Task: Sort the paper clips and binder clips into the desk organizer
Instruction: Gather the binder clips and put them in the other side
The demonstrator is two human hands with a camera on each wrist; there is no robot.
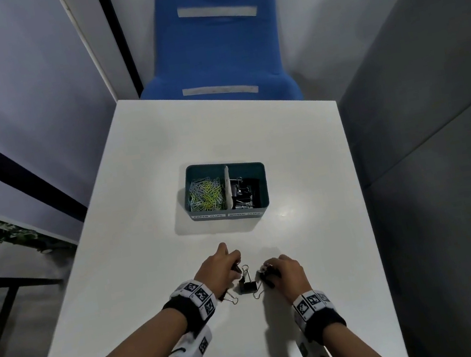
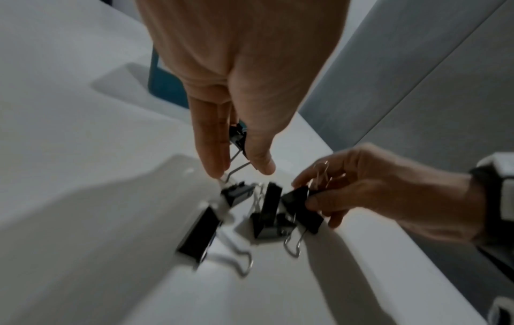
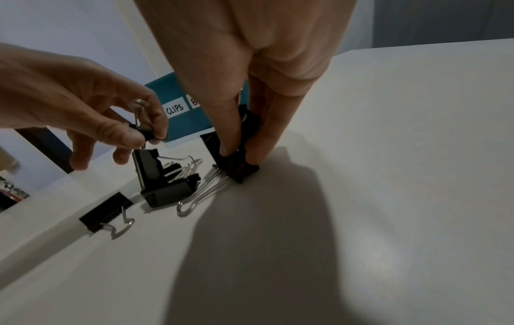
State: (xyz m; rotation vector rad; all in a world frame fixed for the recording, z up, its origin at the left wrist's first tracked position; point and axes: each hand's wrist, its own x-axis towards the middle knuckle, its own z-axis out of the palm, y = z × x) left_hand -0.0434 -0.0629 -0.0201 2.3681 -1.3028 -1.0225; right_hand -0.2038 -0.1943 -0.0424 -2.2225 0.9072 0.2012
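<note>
The teal desk organizer [image 1: 262,186] stands mid-table, with coloured paper clips [image 1: 204,194] in its left compartment and black binder clips [image 1: 243,192] in its right. My left hand [image 1: 236,264] pinches a small black binder clip [image 2: 237,136] just above the table. To its right, my right hand [image 3: 240,155] pinches a bunch of black binder clips [image 3: 239,169] against the tabletop. Two loose binder clips [image 3: 158,178] lie between the hands. Another loose clip [image 3: 104,212] lies nearer me, by my left wrist.
A white table [image 1: 301,151] holds everything. A blue chair [image 1: 218,44] stands beyond its far edge. Grey partition walls close in on the right and left. The organizer's front carries white labels [image 3: 175,107].
</note>
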